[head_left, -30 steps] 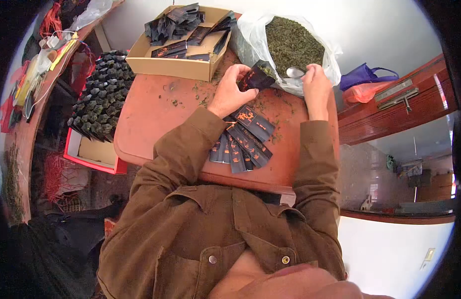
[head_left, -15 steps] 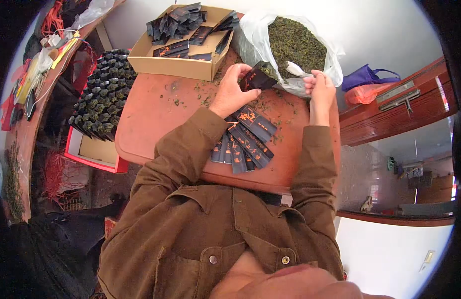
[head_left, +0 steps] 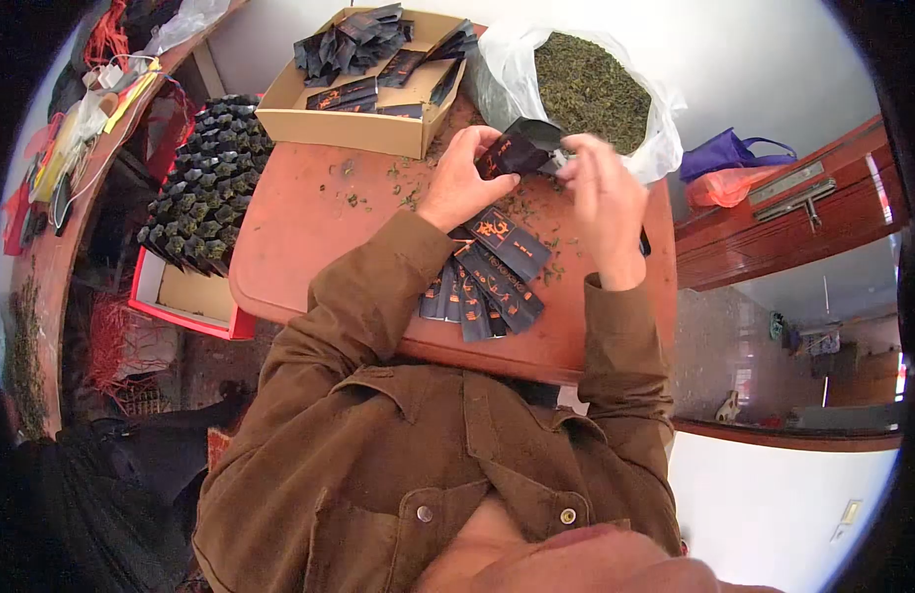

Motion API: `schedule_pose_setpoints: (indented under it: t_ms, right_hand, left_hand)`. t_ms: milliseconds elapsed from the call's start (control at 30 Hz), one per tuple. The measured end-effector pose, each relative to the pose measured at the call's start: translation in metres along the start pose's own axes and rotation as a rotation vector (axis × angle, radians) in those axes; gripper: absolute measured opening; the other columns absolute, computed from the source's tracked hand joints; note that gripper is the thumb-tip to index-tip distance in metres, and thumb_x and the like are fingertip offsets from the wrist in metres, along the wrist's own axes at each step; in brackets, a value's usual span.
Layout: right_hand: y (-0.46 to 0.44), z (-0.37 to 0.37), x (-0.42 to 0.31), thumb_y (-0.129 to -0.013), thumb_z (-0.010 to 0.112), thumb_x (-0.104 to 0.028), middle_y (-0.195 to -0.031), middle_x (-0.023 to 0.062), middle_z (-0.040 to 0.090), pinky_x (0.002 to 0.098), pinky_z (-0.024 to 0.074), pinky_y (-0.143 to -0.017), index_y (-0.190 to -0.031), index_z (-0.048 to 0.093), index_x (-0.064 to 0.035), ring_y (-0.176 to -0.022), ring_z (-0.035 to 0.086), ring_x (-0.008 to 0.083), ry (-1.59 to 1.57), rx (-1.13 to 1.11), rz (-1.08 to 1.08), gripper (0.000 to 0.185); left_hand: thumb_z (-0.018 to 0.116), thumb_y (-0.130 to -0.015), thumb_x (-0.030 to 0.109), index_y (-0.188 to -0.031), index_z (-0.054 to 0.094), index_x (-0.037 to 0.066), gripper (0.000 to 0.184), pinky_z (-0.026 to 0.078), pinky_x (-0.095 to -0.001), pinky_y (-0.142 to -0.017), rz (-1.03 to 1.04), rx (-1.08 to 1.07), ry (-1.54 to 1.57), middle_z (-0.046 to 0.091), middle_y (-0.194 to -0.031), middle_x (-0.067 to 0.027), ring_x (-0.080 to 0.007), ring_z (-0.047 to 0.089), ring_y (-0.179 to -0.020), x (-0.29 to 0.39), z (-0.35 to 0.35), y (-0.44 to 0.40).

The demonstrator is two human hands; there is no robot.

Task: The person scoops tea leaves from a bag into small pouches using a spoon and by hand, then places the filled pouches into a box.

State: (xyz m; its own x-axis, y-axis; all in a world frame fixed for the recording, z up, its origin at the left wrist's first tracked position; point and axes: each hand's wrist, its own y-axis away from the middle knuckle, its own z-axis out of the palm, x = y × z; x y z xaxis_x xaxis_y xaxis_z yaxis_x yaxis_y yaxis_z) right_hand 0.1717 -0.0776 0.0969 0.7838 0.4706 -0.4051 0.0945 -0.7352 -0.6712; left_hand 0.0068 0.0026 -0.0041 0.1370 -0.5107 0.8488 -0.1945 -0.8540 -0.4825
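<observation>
A black packet (head_left: 515,153) with orange print is tilted in my left hand (head_left: 455,188), thumb and fingers closed around its sides, its mouth toward the right. My right hand (head_left: 610,203), partly blurred, grips a white spoon (head_left: 558,158). The spoon's visible part is at the packet's mouth; its bowl is mostly hidden. Behind my right hand stands a clear plastic bag (head_left: 661,148) of dried green leaves (head_left: 591,89). Flat black packets (head_left: 502,277) lie fanned out on the red-brown table (head_left: 309,237) below my hands, with loose leaves scattered around.
A cardboard box (head_left: 344,132) of black packets stands at the back left. Lower left, a red box (head_left: 242,324) holds rows of upright leaf-filled packets (head_left: 205,183). A purple bag (head_left: 719,156) and a red plastic bag (head_left: 729,186) lie on the right.
My right hand has moved left and toward me from the leaf bag, bringing the spoon to the packet's mouth. My left hand holds the packet in nearly the same place.
</observation>
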Motion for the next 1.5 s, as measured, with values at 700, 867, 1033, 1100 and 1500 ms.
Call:
schedule_pose_setpoints:
  t_ms: [700, 867, 1033, 1100, 1500]
  right_hand:
    - [0.082, -0.012, 0.153, -0.1, 0.048, -0.015, -0.073, 0.0023, 0.053, 0.0229, 0.0373, -0.048, -0.103, 0.056, 0.0, -0.058, 0.044, 0.0106, -1.752, 0.347, 0.675, 0.017]
    - [0.084, -0.004, 0.149, -0.101, 0.049, -0.017, -0.069, 0.0007, 0.047, 0.0225, 0.0335, -0.046, -0.101, 0.056, -0.0007, -0.055, 0.038, 0.0094, -1.866, 0.254, 0.711, 0.018]
    - [0.084, -0.007, 0.146, -0.101, 0.048, -0.017, -0.068, 0.0008, 0.046, 0.0232, 0.0323, -0.045, -0.1, 0.055, 0.0002, -0.055, 0.037, 0.0097, -1.916, 0.204, 0.699, 0.019]
    - [0.083, -0.007, 0.142, -0.101, 0.049, -0.017, -0.067, 0.0004, 0.043, 0.0234, 0.0317, -0.045, -0.099, 0.055, 0.0011, -0.055, 0.036, 0.0097, -1.903, 0.219, 0.714, 0.019]
    - [0.087, -0.004, 0.147, -0.101, 0.048, -0.017, -0.067, -0.0001, 0.039, 0.0221, 0.0305, -0.044, -0.101, 0.055, 0.0019, -0.054, 0.033, 0.0088, -1.815, 0.254, 0.77, 0.02]
  left_hand:
    - [0.079, -0.069, 0.012, -0.116, 0.053, 0.001, 0.055, 0.048, -0.035, -0.092, 0.006, 0.155, 0.222, 0.057, -0.111, -0.01, -0.0213, 0.057, -0.104, -0.003, -0.021, 0.0]
    - [0.079, -0.07, 0.01, -0.119, 0.051, 0.003, 0.057, 0.051, -0.037, -0.089, -0.028, 0.327, 0.259, 0.058, -0.111, -0.0088, -0.0212, 0.057, -0.107, 0.005, -0.064, 0.022]
    - [0.074, -0.07, 0.001, -0.12, 0.044, 0.002, 0.059, 0.053, -0.035, -0.085, -0.146, 0.504, 0.285, 0.058, -0.109, -0.0111, -0.0193, 0.059, -0.101, 0.013, -0.16, 0.071]
    - [0.074, -0.069, 0.001, -0.119, 0.044, 0.001, 0.058, 0.053, -0.0346, -0.081, -0.203, 0.675, 0.171, 0.058, -0.109, -0.0108, -0.0194, 0.059, -0.098, 0.015, -0.203, 0.09]
    - [0.078, -0.069, 0.002, -0.131, 0.035, -0.004, 0.075, 0.054, -0.0338, -0.075, -0.424, 1.167, -0.629, 0.054, -0.114, -0.0182, -0.0227, 0.061, -0.096, -0.175, -0.455, 0.226]
